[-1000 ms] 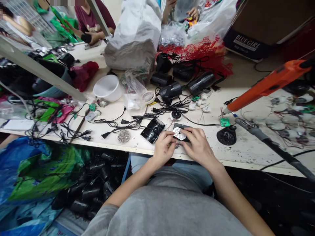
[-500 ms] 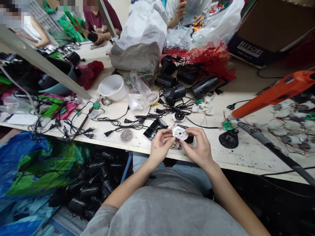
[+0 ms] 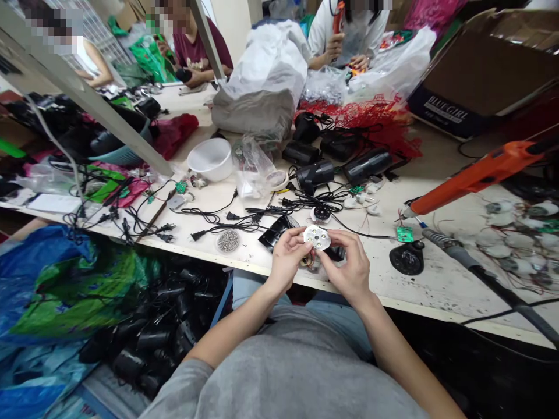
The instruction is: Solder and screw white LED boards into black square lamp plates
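My left hand (image 3: 287, 261) and my right hand (image 3: 349, 266) pinch a small round white board (image 3: 317, 237) with several dots on it, holding it just above the near edge of the worktable (image 3: 437, 279). Thin wires hang from the board between my hands. A black part (image 3: 276, 230) lies on the table just left of my left hand. A small dark piece (image 3: 336, 252) sits behind my right fingers.
Black lamp housings (image 3: 315, 173) and tangled cords (image 3: 244, 215) lie beyond my hands. An orange tool (image 3: 476, 174), a soldering iron (image 3: 463, 256) and a black round base (image 3: 407, 258) are to the right. A white bowl (image 3: 211, 158) and a dish of screws (image 3: 228, 240) sit left. People work across the table.
Both hands have lifted the round white board off the table surface and tilted it up toward me. The camera view has tipped upward, showing more of the far side.
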Action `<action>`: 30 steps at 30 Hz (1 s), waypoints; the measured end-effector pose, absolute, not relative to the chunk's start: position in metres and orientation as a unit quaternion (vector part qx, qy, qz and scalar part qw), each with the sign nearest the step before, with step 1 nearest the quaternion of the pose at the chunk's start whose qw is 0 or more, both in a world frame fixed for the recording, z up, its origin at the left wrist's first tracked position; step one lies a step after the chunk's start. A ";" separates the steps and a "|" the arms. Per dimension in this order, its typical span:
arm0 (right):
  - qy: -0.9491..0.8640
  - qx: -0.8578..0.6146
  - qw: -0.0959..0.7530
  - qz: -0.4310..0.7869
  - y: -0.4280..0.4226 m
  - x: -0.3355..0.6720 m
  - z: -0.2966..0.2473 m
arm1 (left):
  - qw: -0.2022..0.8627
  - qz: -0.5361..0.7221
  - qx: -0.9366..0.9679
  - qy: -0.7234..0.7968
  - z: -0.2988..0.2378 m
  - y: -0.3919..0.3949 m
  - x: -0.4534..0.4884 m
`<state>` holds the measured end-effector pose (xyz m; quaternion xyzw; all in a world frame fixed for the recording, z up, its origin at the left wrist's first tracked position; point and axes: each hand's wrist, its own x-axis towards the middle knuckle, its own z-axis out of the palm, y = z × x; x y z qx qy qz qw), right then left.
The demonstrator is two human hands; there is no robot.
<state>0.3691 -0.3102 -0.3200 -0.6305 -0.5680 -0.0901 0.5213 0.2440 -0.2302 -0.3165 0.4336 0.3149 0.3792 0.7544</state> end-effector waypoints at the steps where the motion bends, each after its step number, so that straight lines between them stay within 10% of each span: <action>1: -0.572 -0.629 0.517 -0.100 -0.311 0.370 -0.319 | 0.746 0.387 0.442 0.314 -0.317 -0.231 0.245; 22: -0.632 -0.562 0.525 -0.096 -0.316 0.369 -0.301 | 0.757 0.350 0.462 0.301 -0.301 -0.230 0.248; 30: -0.333 -0.655 0.594 -0.327 -0.322 0.460 -0.301 | 0.680 0.404 0.496 0.357 -0.315 -0.229 0.236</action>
